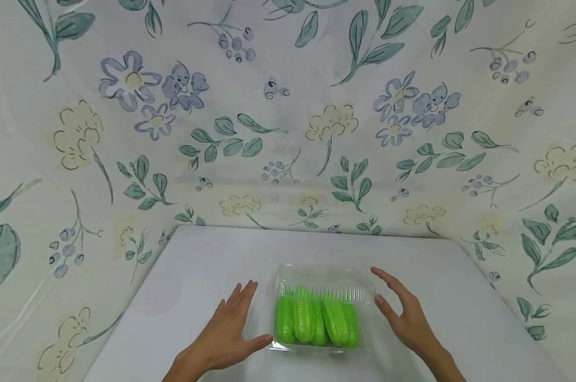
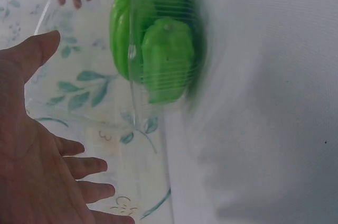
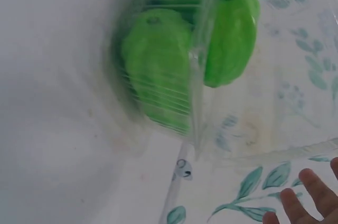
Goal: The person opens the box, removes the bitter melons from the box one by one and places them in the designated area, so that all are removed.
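Observation:
A clear plastic clamshell box (image 1: 321,276) sits on the white table with its lid raised at the back. Inside lie several bright green, ridged, long vegetables (image 1: 304,318), shiny like plastic; their exact kind is unclear. Some bulge above the box's rim (image 2: 132,49). On the box's left side is my left hand (image 1: 228,331), fingers spread and straight, thumb beside the front left corner. My right hand (image 1: 407,315) is held to the right of the box, fingers extended, thumb near the lid's side. Neither hand holds anything, and both wrist views show gaps between fingers and box.
A white table (image 1: 211,254) carries the box near its front middle. Its far edge meets a hanging cloth (image 1: 288,159) printed with flowers and leaves, which also runs along the left and right sides.

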